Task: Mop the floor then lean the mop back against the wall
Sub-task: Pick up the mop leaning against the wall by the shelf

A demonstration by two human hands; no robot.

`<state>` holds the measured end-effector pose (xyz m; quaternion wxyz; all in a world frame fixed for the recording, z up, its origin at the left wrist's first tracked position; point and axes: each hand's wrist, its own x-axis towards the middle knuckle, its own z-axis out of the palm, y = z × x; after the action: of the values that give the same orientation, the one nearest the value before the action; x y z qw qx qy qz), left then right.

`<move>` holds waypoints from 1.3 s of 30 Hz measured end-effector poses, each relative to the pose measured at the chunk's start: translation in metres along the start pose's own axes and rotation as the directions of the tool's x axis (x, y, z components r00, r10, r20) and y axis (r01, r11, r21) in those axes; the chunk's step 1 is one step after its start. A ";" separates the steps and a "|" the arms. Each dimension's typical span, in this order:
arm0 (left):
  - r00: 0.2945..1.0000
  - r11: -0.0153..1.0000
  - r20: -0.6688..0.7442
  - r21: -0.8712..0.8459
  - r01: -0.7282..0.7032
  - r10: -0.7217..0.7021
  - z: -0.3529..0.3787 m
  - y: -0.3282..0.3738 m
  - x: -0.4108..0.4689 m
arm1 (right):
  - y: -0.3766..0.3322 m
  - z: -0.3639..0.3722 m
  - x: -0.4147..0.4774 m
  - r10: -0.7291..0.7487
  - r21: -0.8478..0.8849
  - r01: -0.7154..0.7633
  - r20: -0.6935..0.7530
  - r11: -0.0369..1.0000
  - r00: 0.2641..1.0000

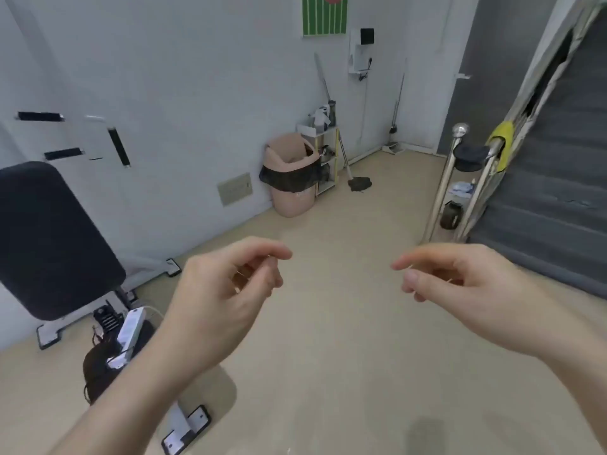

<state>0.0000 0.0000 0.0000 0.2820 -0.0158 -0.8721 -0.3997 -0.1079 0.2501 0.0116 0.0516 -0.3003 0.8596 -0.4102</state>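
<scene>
A mop (pixel 359 183) leans against the far white wall (pixel 184 77), its dark head on the beige floor (pixel 345 290) and its thin handle slanting up to the left past a small shelf. Both of my hands hover in the foreground, far from the mop. My left hand (pixel 230 284) has loosely curled fingers and holds nothing. My right hand (pixel 460 280) is likewise relaxed and holds nothing.
A pink bin (pixel 292 188) with a black liner stands beside a white shelf (pixel 323 159) near the mop. A dark padded bench (pixel 49 238) and a power strip (pixel 129 336) lie at left. Chrome railing posts (pixel 450 178) and grey stairs (pixel 545 205) stand at right.
</scene>
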 end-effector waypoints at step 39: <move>0.837 0.816 0.158 -0.190 0.546 -0.524 0.523 -0.505 0.985 | 0.544 -0.158 1.056 0.453 0.827 -0.334 0.109 0.452 0.885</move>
<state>-1.2060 -0.1692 -0.1234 0.1111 0.1781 -0.8024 -0.5586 -1.2788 0.0297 -0.1187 0.2251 -0.0057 0.6106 -0.7593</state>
